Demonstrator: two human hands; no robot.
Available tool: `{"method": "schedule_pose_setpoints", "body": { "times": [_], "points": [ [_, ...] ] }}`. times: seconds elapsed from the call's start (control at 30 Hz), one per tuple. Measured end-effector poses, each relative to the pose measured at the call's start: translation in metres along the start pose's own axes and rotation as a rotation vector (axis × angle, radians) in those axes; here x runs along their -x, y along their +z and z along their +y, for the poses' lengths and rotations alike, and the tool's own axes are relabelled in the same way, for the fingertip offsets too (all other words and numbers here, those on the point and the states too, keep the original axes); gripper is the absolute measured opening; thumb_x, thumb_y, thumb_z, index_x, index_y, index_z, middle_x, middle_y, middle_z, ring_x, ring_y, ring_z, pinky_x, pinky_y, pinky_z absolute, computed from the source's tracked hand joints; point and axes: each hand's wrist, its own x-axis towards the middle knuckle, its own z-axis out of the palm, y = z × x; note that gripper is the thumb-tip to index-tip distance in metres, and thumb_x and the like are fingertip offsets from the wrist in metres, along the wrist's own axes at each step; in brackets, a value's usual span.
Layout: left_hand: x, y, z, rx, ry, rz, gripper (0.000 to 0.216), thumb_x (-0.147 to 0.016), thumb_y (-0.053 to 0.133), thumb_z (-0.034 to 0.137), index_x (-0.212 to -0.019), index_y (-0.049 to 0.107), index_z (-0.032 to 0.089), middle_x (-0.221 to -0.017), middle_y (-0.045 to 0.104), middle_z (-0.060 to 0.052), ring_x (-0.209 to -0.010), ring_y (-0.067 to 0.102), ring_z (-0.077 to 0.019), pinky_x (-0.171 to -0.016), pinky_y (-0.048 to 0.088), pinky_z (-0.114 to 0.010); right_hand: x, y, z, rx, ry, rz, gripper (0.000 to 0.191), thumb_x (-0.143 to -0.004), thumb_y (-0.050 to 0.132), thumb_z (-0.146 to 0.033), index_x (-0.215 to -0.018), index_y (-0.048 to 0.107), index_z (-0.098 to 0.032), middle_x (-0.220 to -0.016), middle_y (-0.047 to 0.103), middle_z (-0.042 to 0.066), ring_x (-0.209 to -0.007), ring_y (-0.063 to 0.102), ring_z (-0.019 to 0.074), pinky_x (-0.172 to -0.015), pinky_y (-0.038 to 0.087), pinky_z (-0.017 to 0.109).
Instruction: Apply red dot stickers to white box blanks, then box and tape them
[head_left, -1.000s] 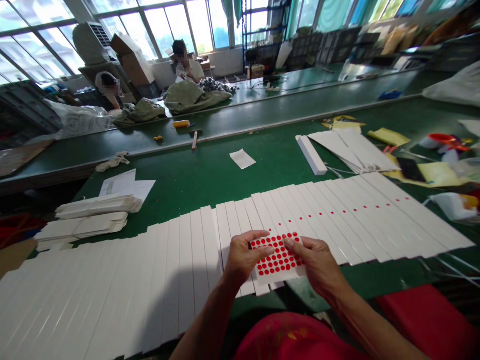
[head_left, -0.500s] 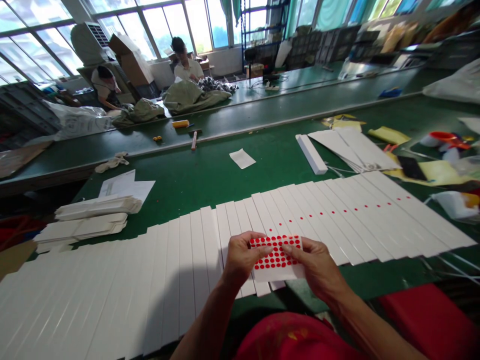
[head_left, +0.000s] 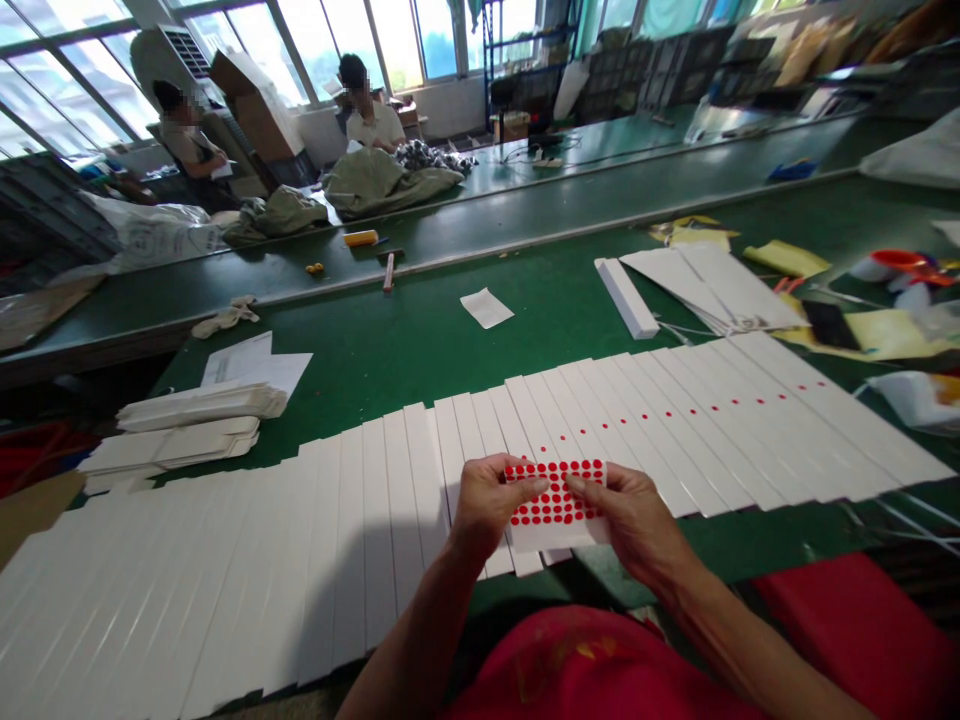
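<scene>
A white sheet of round red stickers (head_left: 559,508) is held level between my two hands. My left hand (head_left: 489,500) pinches its left side, thumb on top. On the right side, my right hand (head_left: 634,510) grips it the same way, thumb lying over the dots. Beneath the sheet, a long row of overlapping flat white boxes (head_left: 337,540) spreads across the table. Boxes on the right part of the row (head_left: 697,440) each carry one small red dot, in a slanting line that runs up to the sheet. The left part shows plain white.
Bundled white flat boxes (head_left: 180,430) and papers (head_left: 259,365) lie at the left. A small paper (head_left: 486,308) rests mid-table. A long white box (head_left: 626,298), a white stack (head_left: 712,280) and a phone (head_left: 831,325) lie at the right. Two people sit or stand beyond the far bench (head_left: 480,225).
My hands keep their hold on the sticker sheet with little movement. The view has tipped slightly downward. In the background, the person at the left has risen from a bent posture.
</scene>
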Motion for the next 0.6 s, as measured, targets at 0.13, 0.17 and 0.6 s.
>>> {"method": "schedule_pose_setpoints", "body": {
  "times": [0.13,0.17,0.6],
  "points": [
    [-0.002,-0.001,-0.002,0.02,-0.007,-0.004,0.03,-0.054,0.087,0.028,-0.071,0.069,0.01,-0.058,0.067,-0.003,-0.051,0.06,-0.0113,-0.052,0.047,-0.023,0.001,0.001,-0.001,-0.003,-0.008,-0.001,0.018,-0.069,0.08,-0.029,-0.083,0.076,-0.019,-0.077,0.074,0.007,-0.065,0.067,0.0208,-0.064,0.052,0.033],
    [-0.003,-0.001,-0.002,0.03,-0.009,-0.004,0.03,-0.054,0.087,0.027,-0.07,0.069,0.01,-0.058,0.067,-0.003,-0.052,0.06,-0.0111,-0.052,0.047,-0.023,0.001,0.002,-0.001,-0.006,-0.005,0.002,0.018,-0.069,0.08,-0.03,-0.083,0.076,-0.019,-0.077,0.074,0.007,-0.065,0.067,0.0207,-0.064,0.053,0.034],
    [-0.001,-0.005,-0.015,0.062,0.037,0.063,0.027,-0.059,0.084,0.027,-0.072,0.068,0.01,-0.058,0.068,-0.004,-0.051,0.061,-0.0138,-0.052,0.048,-0.025,-0.005,0.001,0.004,-0.026,0.038,-0.029,0.025,-0.069,0.08,-0.032,-0.086,0.076,-0.014,-0.08,0.075,0.01,-0.068,0.068,0.0215,-0.068,0.054,0.034]
  ]
}}
